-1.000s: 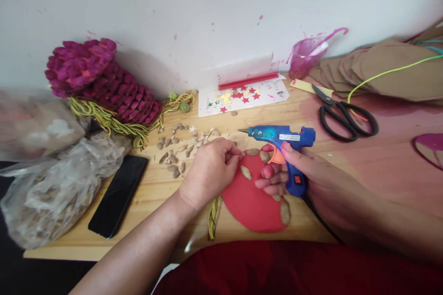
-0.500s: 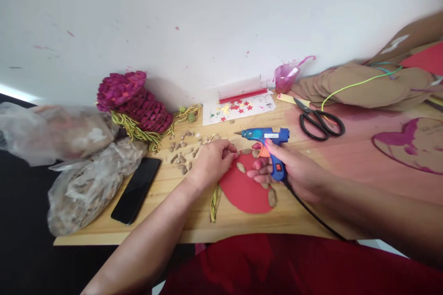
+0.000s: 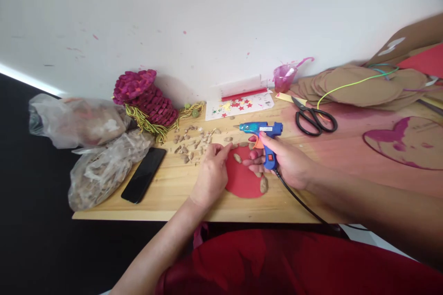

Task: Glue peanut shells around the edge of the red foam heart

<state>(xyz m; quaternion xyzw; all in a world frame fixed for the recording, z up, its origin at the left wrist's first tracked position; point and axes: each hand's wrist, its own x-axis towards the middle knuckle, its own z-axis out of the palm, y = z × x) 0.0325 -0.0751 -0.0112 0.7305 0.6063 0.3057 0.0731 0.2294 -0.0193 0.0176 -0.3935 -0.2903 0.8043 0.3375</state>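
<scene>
My right hand is wrapped round the handle of a blue hot glue gun, its nozzle pointing left. The gun is above the right side of a red round disc. Along the disc's top and right edge sit several peanuts in their shells, and a single peanut lies further in. At the disc's upper left edge, the fingers of my left hand are pinched together. Whatever is between them is hidden. Loose peanuts are scattered left of the disc.
Black scissors, a pink-stained cup and brown cardboard discs lie to the right. Star cutouts rest on white paper at the back. A magenta woven piece, plastic bags and a phone are left.
The camera view has shifted. My left hand has come lower beside the disc and now covers the yellow-green tassel that showed there. My right hand keeps its grip on the glue gun.
</scene>
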